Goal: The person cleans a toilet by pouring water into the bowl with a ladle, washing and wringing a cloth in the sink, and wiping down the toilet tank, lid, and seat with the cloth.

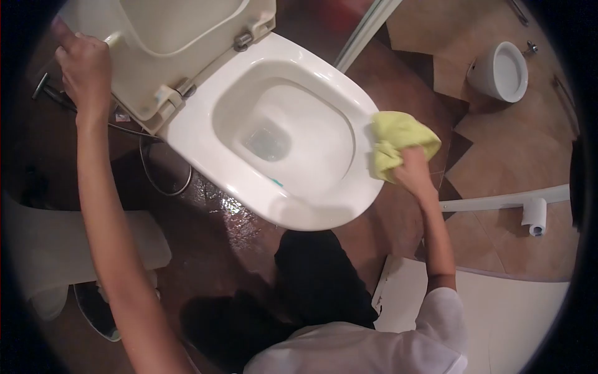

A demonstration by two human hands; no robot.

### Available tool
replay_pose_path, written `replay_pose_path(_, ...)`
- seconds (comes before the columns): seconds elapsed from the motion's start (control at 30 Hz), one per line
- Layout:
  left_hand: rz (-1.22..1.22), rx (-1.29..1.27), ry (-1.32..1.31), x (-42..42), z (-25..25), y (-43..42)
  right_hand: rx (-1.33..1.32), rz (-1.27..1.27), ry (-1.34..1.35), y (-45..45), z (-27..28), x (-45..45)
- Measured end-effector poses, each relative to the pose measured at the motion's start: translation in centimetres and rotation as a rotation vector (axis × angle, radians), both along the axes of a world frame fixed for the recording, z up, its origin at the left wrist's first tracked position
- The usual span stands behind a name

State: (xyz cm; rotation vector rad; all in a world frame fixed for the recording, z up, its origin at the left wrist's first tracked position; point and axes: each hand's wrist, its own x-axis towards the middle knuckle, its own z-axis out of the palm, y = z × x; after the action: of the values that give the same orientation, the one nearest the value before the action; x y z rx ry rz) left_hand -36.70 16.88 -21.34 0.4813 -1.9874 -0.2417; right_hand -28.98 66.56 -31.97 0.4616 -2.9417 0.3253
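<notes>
The right hand's (412, 167) grip is closed on a yellow cloth (402, 128) at the front rim of the white toilet (212, 156), while the left hand (86, 65) is at the raised lid's (131, 75) edge, whether gripping it I cannot tell.

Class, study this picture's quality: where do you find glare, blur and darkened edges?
Head view: glare streaks the floor; highlights shine on the toilet rim. Head view: the right hand and cloth look slightly blurred. Head view: black, rounded corners.
</notes>
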Motion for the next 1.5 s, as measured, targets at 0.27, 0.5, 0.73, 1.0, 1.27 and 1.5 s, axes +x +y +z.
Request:
replay_pose_path(0.27, -0.060, -0.002, 0.073, -1.0, -1.0, -1.5, -0.109, 0.217, 0.122, -11.3, -5.3, 8.8)
replay_pose_path(0.5, 0.020, 0.070, -0.001, -0.1, 0.0, 0.2, 0.007, 0.139, -0.201, -21.7, -2.5, 5.5)
replay_pose_path(0.73, -0.008, 0.023, 0.022, 0.4, 0.2, 0.4, 0.226, 0.328, 0.037, -5.4, -3.2, 0.4)
replay_pose_path(1.0, -0.075, -0.039, -0.013, 0.4, 0.0, -0.1, 0.414, 0.227, -0.134, -8.9, -3.4, 0.0)
replay_pose_path(1.27, -0.074, -0.054, -0.013, 0.4, -0.1, -0.2, -0.457, 0.191, -0.960, -16.5, -3.9, -2.7)
replay_pose_path(1.5, -0.004, 0.007, -0.024, 0.6, 0.0, 0.7, 0.051, 0.508, 0.015, -20.8, -1.8, 5.8)
